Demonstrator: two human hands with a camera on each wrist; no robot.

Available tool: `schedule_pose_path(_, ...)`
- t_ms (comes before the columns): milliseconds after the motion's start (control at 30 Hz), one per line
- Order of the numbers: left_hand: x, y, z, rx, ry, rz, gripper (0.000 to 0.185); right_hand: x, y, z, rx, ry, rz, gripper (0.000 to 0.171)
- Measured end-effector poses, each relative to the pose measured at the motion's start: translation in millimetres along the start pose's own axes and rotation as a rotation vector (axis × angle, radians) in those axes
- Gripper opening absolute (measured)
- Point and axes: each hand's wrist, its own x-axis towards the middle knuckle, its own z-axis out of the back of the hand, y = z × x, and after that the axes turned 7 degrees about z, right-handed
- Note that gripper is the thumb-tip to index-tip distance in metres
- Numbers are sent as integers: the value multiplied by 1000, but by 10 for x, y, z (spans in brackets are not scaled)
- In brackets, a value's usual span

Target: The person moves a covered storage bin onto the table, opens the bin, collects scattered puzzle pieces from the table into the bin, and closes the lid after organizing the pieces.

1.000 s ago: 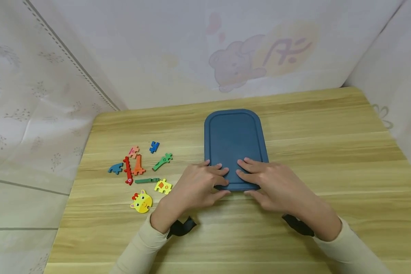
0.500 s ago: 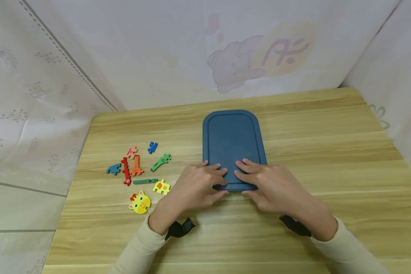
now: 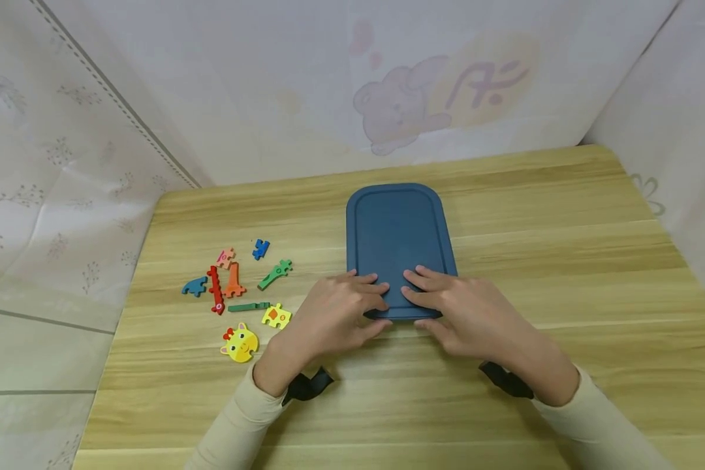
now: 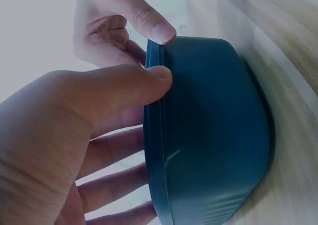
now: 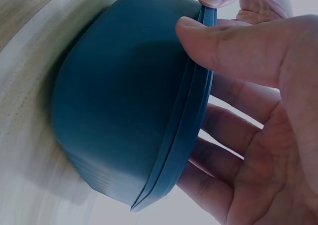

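- Blue, smooth, looks like moulded plastic: lid point(image 3: 396, 228) on a deep box point(image 4: 213, 111), centre of the head frame, long side running away from the wearer.
- I judge it stiff, fairly light and not fragile; contents hidden, so I can't tell its loaded weight. The sheen hints at a slippery skin.
- Best hold, I'd say: the lid's projecting rim at the near end, both corners, thumbs against the edge. Sloping walls look harder to grip.
- Left hand point(image 3: 337, 310) and right hand point(image 3: 470, 313) both grip that near rim, fingers spread over the lid, thumbs on the front edge, thumb tips apart. Lid appears seated along the near edge; I can't judge the far end.
- Surface point(image 3: 534, 248): pale wood grain, flat; box base rests on it.
- Loose puzzle pieces, left of frame: yellow animal face point(image 3: 240, 343) lowest, red piece point(image 3: 215, 290) just beside an orange piece point(image 3: 234, 281), blue piece point(image 3: 261, 249) topmost. All apart from the box.
- Room: pale printed sheets around; faded bear print point(image 3: 396, 104) on the back sheet, upper middle of frame, plant sprigs at far left.
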Motion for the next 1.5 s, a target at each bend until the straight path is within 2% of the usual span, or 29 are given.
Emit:
schedule_pose_path(333, 8, 20, 25, 9, 42, -4, 22, 20, -2, -7, -29, 2, 22, 50)
schedule_pose_path(700, -12, -20, 13, -11, 6, 10, 21, -36, 7, 50, 0, 16, 7, 50)
schedule_pose_path(833, -17, -16, 53, -12, -16, 12, 21, -30, -18, 89, 23, -34, 35, 53)
schedule_pose_path(933, -24, -13, 74, -34, -38, 7, 22, -28, -68, 111, 62, -154, 39, 58)
schedule_pose_path(1033, -29, -19, 84, -53, -74, -4, 23, -19, -158, 131, 110, -357, -28, 59)
schedule_pose_path(1133, -33, -29, 90, -60, -109, -13, 23, 3, -266, 142, 188, -556, -164, 55)
schedule_pose_path(1233, -36, -34, 92, -64, -132, -17, 22, 11, -368, 124, 284, -653, -307, 55)
schedule_pose_path(1300, -41, -36, 100, -71, -147, -13, 22, 9, -429, 105, 347, -641, -384, 58)
schedule_pose_path(1367, -46, -39, 107, -80, -163, -10, 22, 6, -484, 82, 397, -593, -439, 63)
schedule_pose_path(1500, -47, -48, 111, -81, -198, -14, 23, 16, -557, 43, 484, -467, -477, 68)
